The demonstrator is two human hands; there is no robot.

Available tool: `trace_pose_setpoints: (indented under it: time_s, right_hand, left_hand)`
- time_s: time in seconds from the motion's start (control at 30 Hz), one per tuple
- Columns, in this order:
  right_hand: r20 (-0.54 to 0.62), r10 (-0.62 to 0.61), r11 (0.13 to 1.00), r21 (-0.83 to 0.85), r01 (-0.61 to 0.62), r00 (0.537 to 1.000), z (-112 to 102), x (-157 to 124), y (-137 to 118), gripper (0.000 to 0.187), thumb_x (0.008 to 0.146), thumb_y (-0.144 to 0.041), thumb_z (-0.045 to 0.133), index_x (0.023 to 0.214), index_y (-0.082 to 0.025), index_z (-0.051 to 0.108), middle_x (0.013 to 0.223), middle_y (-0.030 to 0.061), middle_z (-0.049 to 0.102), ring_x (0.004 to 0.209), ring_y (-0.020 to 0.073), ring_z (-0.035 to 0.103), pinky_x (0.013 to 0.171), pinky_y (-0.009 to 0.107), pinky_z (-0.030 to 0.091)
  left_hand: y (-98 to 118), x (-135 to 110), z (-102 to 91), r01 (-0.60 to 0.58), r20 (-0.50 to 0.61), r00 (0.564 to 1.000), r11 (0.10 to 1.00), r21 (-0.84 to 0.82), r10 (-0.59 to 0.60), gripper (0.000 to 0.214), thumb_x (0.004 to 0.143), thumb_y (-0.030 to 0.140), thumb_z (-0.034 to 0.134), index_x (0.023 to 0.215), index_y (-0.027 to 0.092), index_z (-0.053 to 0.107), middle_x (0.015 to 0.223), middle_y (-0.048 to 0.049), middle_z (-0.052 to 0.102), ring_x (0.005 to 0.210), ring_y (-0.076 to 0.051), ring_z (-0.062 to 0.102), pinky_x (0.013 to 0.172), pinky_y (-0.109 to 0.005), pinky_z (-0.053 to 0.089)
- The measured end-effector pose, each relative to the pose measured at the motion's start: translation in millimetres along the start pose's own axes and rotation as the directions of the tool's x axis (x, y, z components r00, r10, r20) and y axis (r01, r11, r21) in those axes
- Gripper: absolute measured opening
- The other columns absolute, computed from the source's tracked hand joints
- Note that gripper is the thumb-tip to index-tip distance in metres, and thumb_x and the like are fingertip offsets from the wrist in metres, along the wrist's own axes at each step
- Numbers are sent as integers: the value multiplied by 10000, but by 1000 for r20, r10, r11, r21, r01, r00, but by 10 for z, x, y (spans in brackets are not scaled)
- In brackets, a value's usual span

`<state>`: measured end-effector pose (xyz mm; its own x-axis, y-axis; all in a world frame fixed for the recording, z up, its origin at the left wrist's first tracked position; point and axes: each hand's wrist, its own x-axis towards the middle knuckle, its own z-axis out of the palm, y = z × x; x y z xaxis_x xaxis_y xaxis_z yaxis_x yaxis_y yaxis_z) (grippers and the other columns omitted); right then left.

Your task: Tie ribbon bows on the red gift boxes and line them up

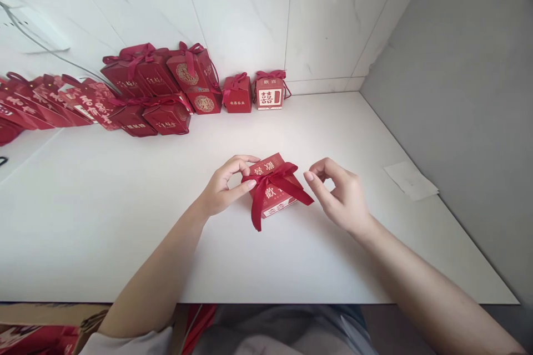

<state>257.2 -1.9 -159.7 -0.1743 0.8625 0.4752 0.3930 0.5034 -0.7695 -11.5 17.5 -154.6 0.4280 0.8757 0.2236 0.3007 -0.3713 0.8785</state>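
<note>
A small red gift box [272, 191] with gold characters and a dark red ribbon bow [275, 180] rests on the white table [125, 222], in the middle. My left hand [227, 186] is at the box's left side, thumb and forefinger pinched on the left loop of the bow. My right hand [339, 194] hovers just right of the box, fingers curled and slightly apart, holding nothing, a little clear of the ribbon's right tail.
Several finished red gift boxes with ribbons [166, 89] are lined along the back wall, with two small ones [254, 93] at the row's right end. A white paper scrap [410, 180] lies at the right. Cardboard and red packaging [41, 333] sit below the table's front edge.
</note>
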Motion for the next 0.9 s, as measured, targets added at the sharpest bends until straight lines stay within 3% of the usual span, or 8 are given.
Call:
trace_pose_setpoints:
  time_s: [0.13,0.23,0.3,0.4,0.47,0.57,0.7,0.9]
  right_hand:
    - [46,-478,870,-108,480,877,41,-120,-87,73,933,-132,579,916,-201,559,696,3,635,571,132,541,567,287,425]
    - [174,-609,770,-104,629,774,125,-250,-187,97,939,-134,540,1019,-189,549,744,27,686,568,143,571,518,295,406]
    - [233,-545,813,-90,576,805,209,-331,-244,145,962,-167,520,1103,-189,539,746,16,702,533,132,571,477,281,388]
    - [370,-318,946,63,317,873,339,-411,-277,363,988,-235,532,1342,-200,455,830,-3,730,498,98,580,481,239,445]
    - [474,-206,972,202,122,856,404,-436,-272,456,994,-258,537,1428,-217,403,989,23,738,561,83,625,533,213,510]
    - [533,-113,940,331,-83,838,444,-442,-260,307,1002,-260,527,1302,-199,554,1010,46,729,635,84,663,572,192,544]
    - [495,-56,895,410,-176,867,413,-413,-255,184,1001,-257,534,1058,-164,682,817,38,715,643,107,675,563,199,534]
    - [464,-29,891,413,-188,885,344,-358,-247,180,979,-253,583,873,-163,697,768,50,724,663,135,681,572,224,525]
  left_hand:
    - [15,10,-17,19,30,999,997,-72,-17,285,924,307,620,697,169,519,1337,-100,564,1283,-283,522,1114,-453,391]
    - [-4,14,-19,49,48,998,984,-171,-42,334,922,344,627,649,161,568,1337,-108,562,1324,-303,489,1095,-434,417]
    - [-27,18,-13,58,44,998,972,-226,-49,360,939,378,598,652,161,604,1329,-120,566,1356,-315,458,1077,-429,437]
    - [-56,24,-8,36,49,999,965,-261,-24,374,938,426,593,676,163,635,1353,-128,547,1359,-325,454,1078,-445,437]
    - [-61,24,-8,13,49,999,972,-234,-2,342,898,421,660,671,167,635,1345,-121,548,1368,-328,441,1121,-459,397]
    - [-58,19,-1,39,48,998,974,-223,-29,298,880,381,695,675,170,648,1345,-106,543,1361,-320,449,1133,-456,390]
    - [-68,21,34,137,64,990,938,-317,-123,331,951,428,583,790,172,718,1382,-111,514,1279,-301,521,1005,-403,497]
    - [-90,46,60,146,-34,985,932,-331,-167,337,970,457,550,935,194,758,1317,-99,570,1258,-284,535,1057,-385,444]
